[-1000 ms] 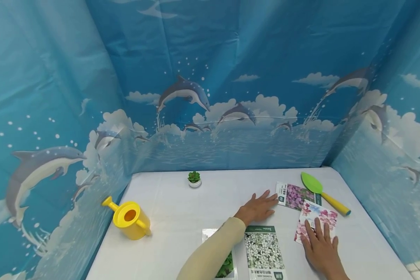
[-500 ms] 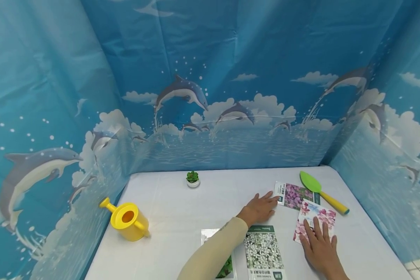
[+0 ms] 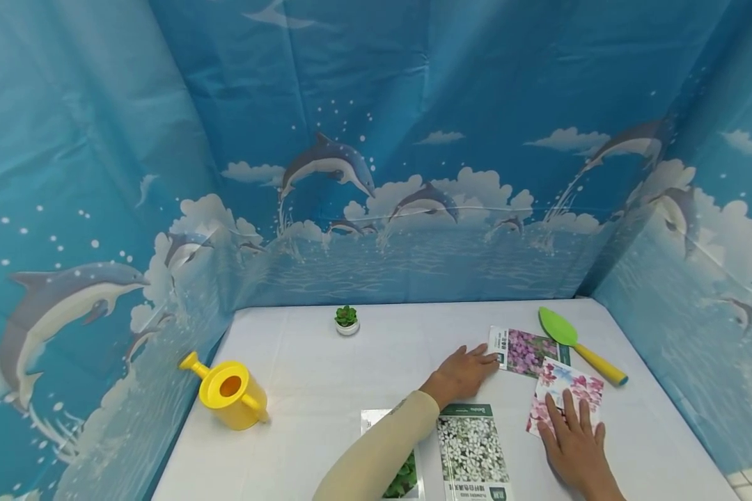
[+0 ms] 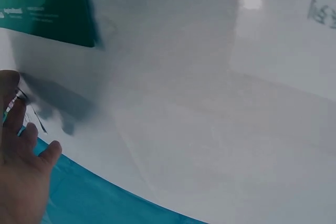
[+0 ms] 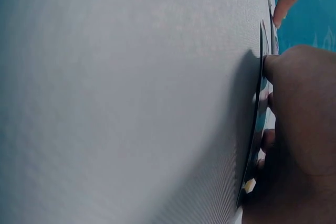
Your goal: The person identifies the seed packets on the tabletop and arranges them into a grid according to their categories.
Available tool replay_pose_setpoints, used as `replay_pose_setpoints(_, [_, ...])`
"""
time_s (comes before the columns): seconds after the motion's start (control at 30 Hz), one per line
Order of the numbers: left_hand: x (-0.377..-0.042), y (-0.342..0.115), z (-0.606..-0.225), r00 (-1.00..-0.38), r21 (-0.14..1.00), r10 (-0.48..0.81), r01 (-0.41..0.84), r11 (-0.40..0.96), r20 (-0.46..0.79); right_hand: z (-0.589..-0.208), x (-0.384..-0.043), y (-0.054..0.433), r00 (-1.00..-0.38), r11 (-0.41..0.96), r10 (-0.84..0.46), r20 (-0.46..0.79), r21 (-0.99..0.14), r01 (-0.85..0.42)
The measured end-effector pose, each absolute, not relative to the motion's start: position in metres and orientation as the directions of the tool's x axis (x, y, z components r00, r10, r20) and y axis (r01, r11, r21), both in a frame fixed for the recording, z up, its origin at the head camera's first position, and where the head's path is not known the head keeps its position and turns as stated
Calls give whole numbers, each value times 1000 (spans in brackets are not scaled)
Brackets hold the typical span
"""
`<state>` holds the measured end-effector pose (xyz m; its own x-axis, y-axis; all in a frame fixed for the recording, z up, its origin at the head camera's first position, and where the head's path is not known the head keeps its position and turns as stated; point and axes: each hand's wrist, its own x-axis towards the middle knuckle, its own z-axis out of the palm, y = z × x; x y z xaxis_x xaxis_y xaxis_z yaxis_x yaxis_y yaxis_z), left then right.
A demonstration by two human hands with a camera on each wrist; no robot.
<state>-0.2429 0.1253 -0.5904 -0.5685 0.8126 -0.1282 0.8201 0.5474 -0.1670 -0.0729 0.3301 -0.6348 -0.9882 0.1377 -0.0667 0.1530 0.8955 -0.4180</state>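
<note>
My left hand [image 3: 460,376] pinches the left edge of a seed packet with purple flowers [image 3: 526,351]. In the left wrist view that hand [image 4: 23,177] has its thumb and forefinger together at a thin edge, while the other fingers spread out. A pink-flowered packet [image 3: 579,383] overlaps the purple one's lower right corner. My right hand [image 3: 575,449] rests on it with fingers spread and fairly straight. Seen side-on in the right wrist view, this hand [image 5: 307,108] hides most of the packet beneath.
A green trowel [image 3: 558,327] with a yellow handle lies right of the packets. A white-flowered packet [image 3: 472,449] and a green-leaf packet [image 3: 407,480], partly under my left sleeve, lie nearer. A yellow watering can [image 3: 241,400] and small potted plant [image 3: 347,321] stand left.
My left thumb has closed in toward the forefinger at the purple packet's edge. That packet has slid slightly left. My right hand has stayed on the pink packet.
</note>
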Motion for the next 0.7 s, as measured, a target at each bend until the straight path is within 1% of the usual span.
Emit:
replay_pose_setpoints(0.17, [-243,124,-592,-564,-219,816,818,531,-126,-633,-73,329,-986,893,144,-78,-420,164])
replay_pose_setpoints(0.27, [-243,123,-593,-554,-198,825,826,528,-109,-632,-73,329,-986,892,146,-84,-420,167])
replay_pose_setpoints(0.47, [-245,121,-592,-542,-116,835,839,531,-95,-632,-74,329,-984,892,147,-97,-418,174])
replay_pose_setpoints(0.57, [-246,120,-589,-553,-107,827,833,543,-103,-632,-74,328,-985,891,145,-92,-420,170])
replay_pose_setpoints(0.7, [-248,120,-589,-562,-128,819,826,549,-112,-631,-74,328,-987,893,144,-76,-419,163])
